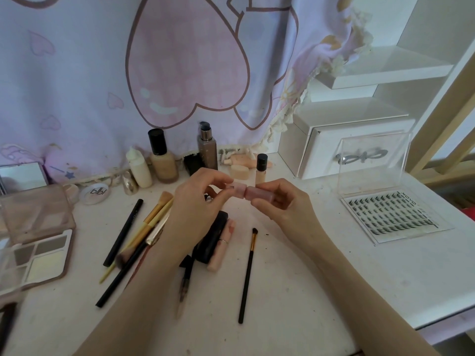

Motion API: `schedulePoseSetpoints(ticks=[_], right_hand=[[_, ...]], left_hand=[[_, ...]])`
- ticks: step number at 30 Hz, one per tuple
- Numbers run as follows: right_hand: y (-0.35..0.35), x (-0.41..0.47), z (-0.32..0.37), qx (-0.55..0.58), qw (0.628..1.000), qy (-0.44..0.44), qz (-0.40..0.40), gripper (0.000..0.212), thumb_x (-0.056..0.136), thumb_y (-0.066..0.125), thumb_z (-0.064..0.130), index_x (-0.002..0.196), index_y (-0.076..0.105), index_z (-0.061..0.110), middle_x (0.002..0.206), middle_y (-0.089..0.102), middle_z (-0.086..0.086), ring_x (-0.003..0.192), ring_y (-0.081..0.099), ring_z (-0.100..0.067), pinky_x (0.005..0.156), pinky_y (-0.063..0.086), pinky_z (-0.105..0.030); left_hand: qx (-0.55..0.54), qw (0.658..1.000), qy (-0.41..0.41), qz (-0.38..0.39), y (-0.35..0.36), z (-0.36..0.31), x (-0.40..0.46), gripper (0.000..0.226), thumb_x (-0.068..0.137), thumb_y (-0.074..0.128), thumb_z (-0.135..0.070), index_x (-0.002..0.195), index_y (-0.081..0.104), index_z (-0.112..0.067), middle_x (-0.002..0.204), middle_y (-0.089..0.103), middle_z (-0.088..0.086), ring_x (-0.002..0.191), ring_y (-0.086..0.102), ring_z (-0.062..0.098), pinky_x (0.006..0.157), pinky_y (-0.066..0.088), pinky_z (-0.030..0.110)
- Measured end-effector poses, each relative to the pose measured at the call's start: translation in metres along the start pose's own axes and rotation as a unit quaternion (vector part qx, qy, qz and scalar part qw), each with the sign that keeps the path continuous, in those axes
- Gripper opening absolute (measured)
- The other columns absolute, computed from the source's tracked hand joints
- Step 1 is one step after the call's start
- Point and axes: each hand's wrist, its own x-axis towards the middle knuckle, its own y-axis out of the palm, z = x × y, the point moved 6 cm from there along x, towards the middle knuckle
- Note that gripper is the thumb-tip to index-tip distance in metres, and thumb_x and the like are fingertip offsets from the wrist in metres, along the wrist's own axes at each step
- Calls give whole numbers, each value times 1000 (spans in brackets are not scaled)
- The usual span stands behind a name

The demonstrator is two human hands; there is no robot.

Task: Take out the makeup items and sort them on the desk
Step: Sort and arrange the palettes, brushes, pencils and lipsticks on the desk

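Note:
Both hands hold a small pink tube (254, 193) above the middle of the white desk (321, 278). My left hand (198, 201) pinches its pale pink cap end (239, 189); my right hand (280, 201) grips the darker pink body. Below the hands lie a black case (213, 237), a peach lip tube (222, 246), a thin black brush (247, 273) and a dark pen-like item (186, 278). To the left lie a black pencil (123, 232) and several gold-handled brushes (151, 222).
Foundation bottles (162, 160) (207, 147) and a small concealer (261, 169) stand along the back by a pink heart curtain. An open eyeshadow palette (38, 255) lies at the left edge. An open lash case (390, 217) and a white drawer box (347, 147) are on the right.

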Motion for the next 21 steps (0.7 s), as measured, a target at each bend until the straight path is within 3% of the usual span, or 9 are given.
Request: schedulePoseSetpoints(ticks=[12,17,19,21], right_hand=[[-1,1,-3,-17,1000,13,-9,20,78,72,19,89,61,31,84,66,7,70,59,-2,64,48,-15],[-2,1,-2,86,996,32,9,13,85,65,11,97,65,14,73,66,-2,61,56,-8,59,46,-20],[1,-1,-2,127,990,48,43,14,88,61,11,101,64,12,82,68,-11,66,55,-13,61,44,-23],[4,-2,0,125,989,50,68,15,89,59,13,103,64,13,90,71,-5,71,58,-12,63,45,-22]], left_hand=[[-3,999,-13,29,2,2,1,15,82,65,-10,84,61,-24,96,58,-11,78,57,-1,70,44,5],[-92,991,-60,77,8,5,0,32,83,65,-15,107,51,-30,108,57,-16,96,58,2,82,52,27],[-103,989,-53,87,9,2,0,34,83,64,-15,110,51,-31,108,60,-13,100,58,5,85,52,35],[-109,990,-45,81,7,-1,0,30,82,64,-16,103,54,-35,103,63,-12,98,60,8,84,53,37]])
